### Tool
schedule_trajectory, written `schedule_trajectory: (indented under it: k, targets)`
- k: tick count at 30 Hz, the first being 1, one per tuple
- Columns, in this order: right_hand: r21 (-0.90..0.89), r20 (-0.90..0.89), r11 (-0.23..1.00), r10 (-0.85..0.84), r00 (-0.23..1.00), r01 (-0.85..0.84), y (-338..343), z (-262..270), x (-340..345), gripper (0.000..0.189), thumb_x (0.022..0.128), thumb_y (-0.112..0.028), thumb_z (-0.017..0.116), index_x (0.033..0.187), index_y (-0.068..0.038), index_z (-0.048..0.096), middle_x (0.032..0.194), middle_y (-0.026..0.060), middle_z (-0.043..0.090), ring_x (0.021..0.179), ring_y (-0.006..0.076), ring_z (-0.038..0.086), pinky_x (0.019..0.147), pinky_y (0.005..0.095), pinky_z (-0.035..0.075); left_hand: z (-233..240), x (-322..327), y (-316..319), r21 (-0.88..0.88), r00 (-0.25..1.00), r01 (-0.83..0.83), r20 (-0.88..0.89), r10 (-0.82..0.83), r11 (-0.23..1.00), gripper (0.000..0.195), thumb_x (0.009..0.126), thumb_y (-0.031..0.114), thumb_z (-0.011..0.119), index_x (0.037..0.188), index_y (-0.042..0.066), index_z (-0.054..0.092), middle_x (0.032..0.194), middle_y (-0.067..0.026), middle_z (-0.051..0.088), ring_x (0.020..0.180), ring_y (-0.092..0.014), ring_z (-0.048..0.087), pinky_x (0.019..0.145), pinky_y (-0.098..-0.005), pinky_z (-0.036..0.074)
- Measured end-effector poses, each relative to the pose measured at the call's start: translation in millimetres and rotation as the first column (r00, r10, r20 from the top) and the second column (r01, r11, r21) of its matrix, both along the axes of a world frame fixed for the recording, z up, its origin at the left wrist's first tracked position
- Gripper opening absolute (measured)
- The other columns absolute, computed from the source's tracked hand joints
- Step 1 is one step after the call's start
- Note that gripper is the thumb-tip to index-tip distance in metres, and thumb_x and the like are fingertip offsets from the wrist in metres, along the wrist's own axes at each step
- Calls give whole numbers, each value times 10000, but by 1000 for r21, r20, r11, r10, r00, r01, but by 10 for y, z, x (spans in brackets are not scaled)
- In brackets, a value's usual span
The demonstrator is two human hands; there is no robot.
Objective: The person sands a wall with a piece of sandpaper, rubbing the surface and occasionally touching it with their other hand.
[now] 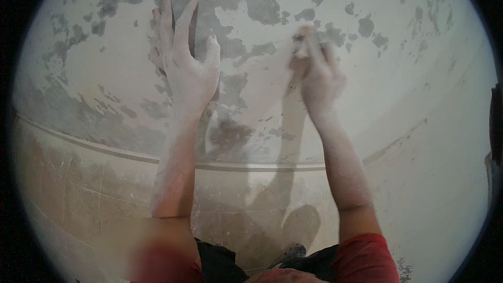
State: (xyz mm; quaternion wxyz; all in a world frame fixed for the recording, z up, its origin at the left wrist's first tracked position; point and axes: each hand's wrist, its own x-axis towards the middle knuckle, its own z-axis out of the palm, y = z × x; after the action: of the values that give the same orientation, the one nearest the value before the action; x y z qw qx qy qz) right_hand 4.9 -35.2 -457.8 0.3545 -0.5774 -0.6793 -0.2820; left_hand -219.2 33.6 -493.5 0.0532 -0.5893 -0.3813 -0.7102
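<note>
My left hand (192, 61) lies against a patchy grey-and-white plastered wall (118, 47), fingers spread and pointing up, with nothing in it. White dust coats its back and the forearm. To the right, my right hand (320, 68) is bent at the wall surface and blurred by motion. Its fingers close on a small brownish piece (299, 65), perhaps sandpaper; blur hides its exact shape. Grey patches show through the white coat around both hands.
A narrow ledge (259, 168) runs along the foot of the wall. Below it is a dusty tiled floor (228, 220), with my shoe (296, 250) on it. A plain pale wall (436, 173) adjoins at the right. Shadows of my arms fall across wall and floor.
</note>
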Motion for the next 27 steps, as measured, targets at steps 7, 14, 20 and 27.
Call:
schedule_trajectory:
  k: [7,14,20,27]
  targets:
    - [183,356,961,131,925,-206,60,-84,232,615,900,-145,718,1498,-127,577,1111,78,671,858,169,708,625,339,568,32,48,-62,-51,999,34,27,-33,998,653,916,76,681,1540,173,513,1713,-166,293,1590,-414,223,1283,-576,226]
    - [181,172,984,-33,985,2,55,-278,-133,579,947,-133,675,1512,-104,556,1077,78,678,784,217,695,615,346,561,111,-18,-131,-67,999,17,-41,-19,998,673,912,86,687,1551,189,504,1716,-169,283,1589,-418,226,1283,-577,212]
    - [245,624,956,-27,781,-162,65,302,94,608,857,-86,695,1457,-168,632,954,33,639,673,162,653,532,282,530,113,-174,-221,-138,998,-12,-69,2,990,668,901,92,694,1538,183,517,1720,-150,289,1589,-383,252,1278,-574,217]
    - [208,570,945,94,817,-253,199,-357,94,659,902,-283,696,1529,-136,558,968,45,620,714,203,640,533,354,527,112,-129,-243,-85,993,100,-54,-105,991,639,865,92,692,1486,191,578,1725,-100,305,1600,-332,246,1263,-540,163]
